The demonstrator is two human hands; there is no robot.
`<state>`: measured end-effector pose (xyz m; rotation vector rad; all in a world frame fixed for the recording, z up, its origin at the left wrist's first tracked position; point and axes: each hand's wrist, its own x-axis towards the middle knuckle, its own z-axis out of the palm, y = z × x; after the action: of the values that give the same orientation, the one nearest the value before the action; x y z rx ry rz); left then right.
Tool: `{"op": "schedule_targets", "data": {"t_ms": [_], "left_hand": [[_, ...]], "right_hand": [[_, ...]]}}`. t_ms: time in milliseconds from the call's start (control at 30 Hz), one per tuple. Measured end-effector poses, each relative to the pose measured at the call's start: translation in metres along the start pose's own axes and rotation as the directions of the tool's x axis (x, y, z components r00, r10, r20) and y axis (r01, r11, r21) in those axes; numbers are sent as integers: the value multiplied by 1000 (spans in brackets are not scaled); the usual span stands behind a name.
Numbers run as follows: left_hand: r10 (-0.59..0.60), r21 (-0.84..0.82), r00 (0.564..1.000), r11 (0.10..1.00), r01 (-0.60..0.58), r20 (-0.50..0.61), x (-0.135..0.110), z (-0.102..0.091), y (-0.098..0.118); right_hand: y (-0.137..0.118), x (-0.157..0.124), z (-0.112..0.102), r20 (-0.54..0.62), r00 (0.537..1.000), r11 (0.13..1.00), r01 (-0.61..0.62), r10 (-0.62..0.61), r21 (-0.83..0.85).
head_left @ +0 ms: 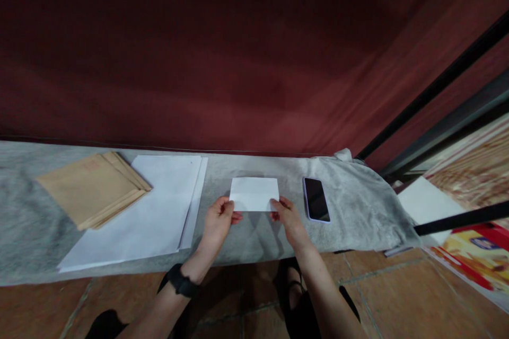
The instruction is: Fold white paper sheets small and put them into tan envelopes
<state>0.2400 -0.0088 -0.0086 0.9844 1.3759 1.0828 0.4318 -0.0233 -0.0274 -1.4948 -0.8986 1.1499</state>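
A small folded white sheet of paper is held just above the grey cloth-covered table. My left hand pinches its lower left corner, thumb on top. My right hand pinches its lower right corner the same way. Both hands are closed on the paper. A black band sits on my left wrist.
A stack of white sheets lies left of my hands, with a pile of brown envelopes further left. A dark phone lies face up to the right. A dark red curtain hangs behind the table. Tiled floor lies below.
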Motion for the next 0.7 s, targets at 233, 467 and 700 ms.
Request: {"op": "schedule_targets", "data": {"t_ms": [233, 467, 700], "left_hand": [[27, 336, 1000, 942, -25, 0, 1, -23, -19], [190, 935, 979, 328, -135, 75, -16, -21, -9], [160, 966, 975, 181, -183, 155, -18, -18, -8]], "right_hand": [[16, -8, -2, 14, 997, 960, 81, -80, -267], [23, -21, 4, 36, 968, 648, 194, -248, -737], [21, -22, 4, 52, 967, 505, 175, -247, -845]]}}
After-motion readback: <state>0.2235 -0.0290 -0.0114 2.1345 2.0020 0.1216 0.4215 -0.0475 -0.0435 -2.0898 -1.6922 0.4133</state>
